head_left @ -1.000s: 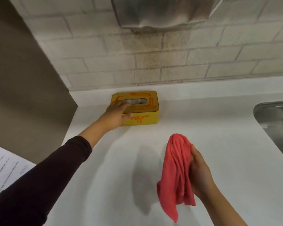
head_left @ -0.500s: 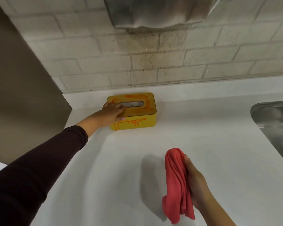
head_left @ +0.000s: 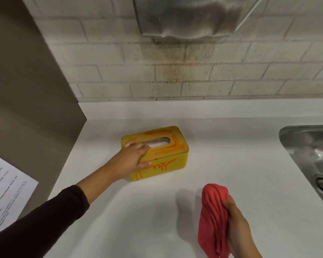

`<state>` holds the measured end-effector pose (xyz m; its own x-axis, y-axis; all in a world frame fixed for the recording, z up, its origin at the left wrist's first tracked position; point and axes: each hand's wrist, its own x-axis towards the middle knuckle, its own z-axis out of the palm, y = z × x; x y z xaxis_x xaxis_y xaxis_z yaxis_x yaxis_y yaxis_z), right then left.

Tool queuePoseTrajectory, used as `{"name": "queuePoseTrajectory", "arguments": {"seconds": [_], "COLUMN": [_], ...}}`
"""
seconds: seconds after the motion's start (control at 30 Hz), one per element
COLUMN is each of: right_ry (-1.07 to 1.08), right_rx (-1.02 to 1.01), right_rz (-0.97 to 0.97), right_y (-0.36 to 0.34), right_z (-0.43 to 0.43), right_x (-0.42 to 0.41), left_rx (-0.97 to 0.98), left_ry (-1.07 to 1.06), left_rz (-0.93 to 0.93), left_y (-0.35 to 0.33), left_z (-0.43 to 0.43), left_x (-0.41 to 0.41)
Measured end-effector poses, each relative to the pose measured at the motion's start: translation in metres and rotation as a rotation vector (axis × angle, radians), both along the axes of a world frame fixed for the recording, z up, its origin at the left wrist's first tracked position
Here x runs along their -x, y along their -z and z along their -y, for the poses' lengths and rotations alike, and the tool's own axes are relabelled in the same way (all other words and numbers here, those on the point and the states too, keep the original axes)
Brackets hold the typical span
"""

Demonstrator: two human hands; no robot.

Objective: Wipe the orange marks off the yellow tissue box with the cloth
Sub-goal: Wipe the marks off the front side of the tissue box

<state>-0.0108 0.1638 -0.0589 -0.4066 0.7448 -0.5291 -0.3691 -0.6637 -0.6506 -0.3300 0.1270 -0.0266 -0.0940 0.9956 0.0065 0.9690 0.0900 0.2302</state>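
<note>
A yellow tissue box lies on the white counter, turned a little clockwise. Orange marks run around the slot on its lid, and more orange lines drip down its front face. My left hand grips the box's near left corner, fingers over the lid and thumb on the front. My right hand is at the lower right, above the counter, closed on a bunched red cloth that hangs down from it. The cloth is well apart from the box.
A steel sink with its drain is set in the counter at the right. A brown panel stands at the left, with a printed sheet in front of it. A metal dispenser hangs on the brick wall above.
My left hand has drawn the box off the back wall toward me and turned it slightly. My right hand with the cloth has sunk lower in view.
</note>
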Motion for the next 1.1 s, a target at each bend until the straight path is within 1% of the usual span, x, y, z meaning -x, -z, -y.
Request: {"name": "queuePoseTrajectory", "arguments": {"seconds": [0.1, 0.2, 0.3, 0.37, 0.5, 0.6, 0.77, 0.83, 0.93, 1.1], "right_ry": [0.033, 0.039, 0.050, 0.067, 0.118, 0.129, 0.098, 0.042, -0.021, -0.101], "right_rx": [-0.040, -0.137, -0.306, -0.471, -0.866, -1.078, -1.277, -1.353, -1.405, -1.626], "right_rz": [0.059, 0.207, 0.410, 0.492, 0.453, 0.510, 0.548, 0.600, 0.697, 0.819], "right_y": [0.000, -0.002, -0.004, -0.008, -0.014, -0.015, -0.013, -0.008, -0.002, -0.002], "right_z": [0.010, 0.018, 0.014, 0.015, 0.031, 0.026, 0.009, 0.006, 0.006, 0.004], "right_x": [-0.012, -0.021, -0.029, -0.032, -0.029, -0.017, 0.007, 0.015, 0.024, 0.030], "left_rx": [0.024, 0.045, 0.047, 0.064, 0.155, 0.206, 0.250, 0.260, 0.277, 0.318], "left_ry": [-0.006, -0.037, -0.062, -0.071, -0.065, -0.044, -0.041, -0.053, -0.063, -0.060], "left_rz": [0.104, 0.149, 0.233, 0.307, 0.459, 0.487, 0.536, 0.553, 0.567, 0.600], "left_y": [-0.004, -0.005, -0.007, -0.010, -0.018, -0.021, -0.025, -0.027, -0.027, -0.030], "left_z": [0.023, 0.042, 0.055, 0.060, 0.063, 0.060, 0.055, 0.052, 0.047, 0.040], "left_x": [-0.031, -0.062, -0.087, -0.094, -0.093, -0.089, -0.081, -0.077, -0.071, -0.062]}}
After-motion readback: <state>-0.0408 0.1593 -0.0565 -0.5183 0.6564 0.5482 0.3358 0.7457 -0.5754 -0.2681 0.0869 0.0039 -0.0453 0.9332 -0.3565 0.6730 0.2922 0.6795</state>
